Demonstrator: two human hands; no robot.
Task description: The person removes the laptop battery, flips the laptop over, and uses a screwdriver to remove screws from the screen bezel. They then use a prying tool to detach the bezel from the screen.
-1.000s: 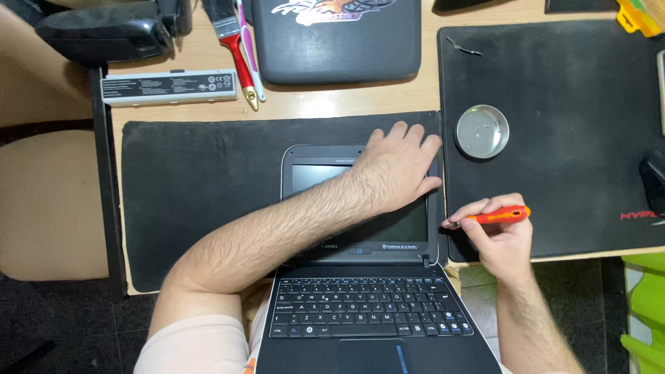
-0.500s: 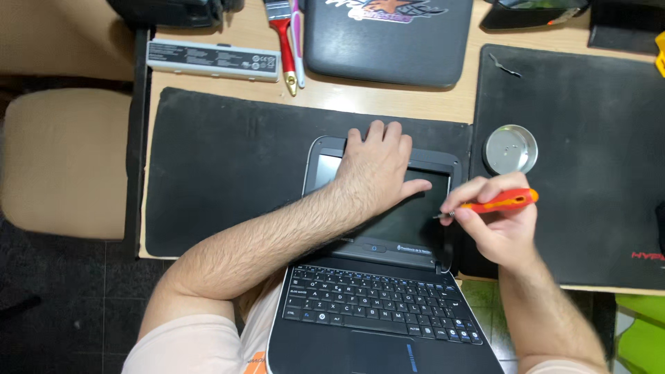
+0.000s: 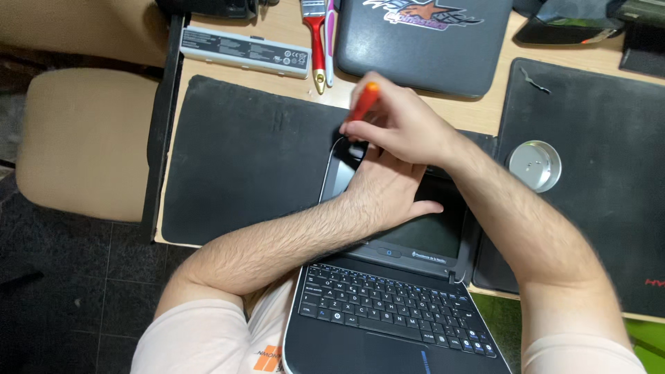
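Observation:
A small dark laptop (image 3: pixel 388 305) lies open across my lap and the desk edge, its screen tilted back onto a black mat (image 3: pixel 242 159). My left hand (image 3: pixel 384 187) rests flat on the screen's upper left part. My right hand (image 3: pixel 398 125) crosses over it and grips an orange-handled screwdriver (image 3: pixel 364 102), its tip down at the top left corner of the screen frame.
A round metal dish (image 3: pixel 535 166) sits on a second black mat (image 3: pixel 603 159) to the right. Farther back lie a white battery pack (image 3: pixel 242 50), a red-handled brush (image 3: pixel 317 41) and a closed dark laptop (image 3: pixel 422 38). A beige chair seat (image 3: pixel 83 138) stands left of the desk.
My right hand has carried the screwdriver from the screen's right edge over my left hand to its top left corner. The left hand stayed on the screen.

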